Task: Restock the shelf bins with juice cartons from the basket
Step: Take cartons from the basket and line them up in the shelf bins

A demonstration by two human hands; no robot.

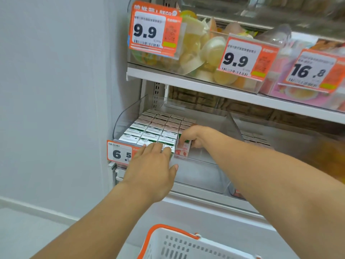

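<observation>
A clear plastic shelf bin (214, 165) on the lower shelf holds several rows of small white and green juice cartons (155, 128), packed in its left part. My right hand (194, 135) reaches into the bin and grips one carton (183, 150) with a pink and red face, upright beside the front row. My left hand (155, 165) lies flat with straight fingers on the front cartons at the bin's front edge. The white basket (186, 245) with an orange handle sits at the bottom of the view; its inside is hidden.
An orange price tag "6.5" (121, 154) hangs on the bin's front left. The shelf above carries clear bins of jelly cups (205, 49) with tags "9.9" and "16.8". A second bin (280, 139) stands to the right. A white wall (56, 90) closes the left side.
</observation>
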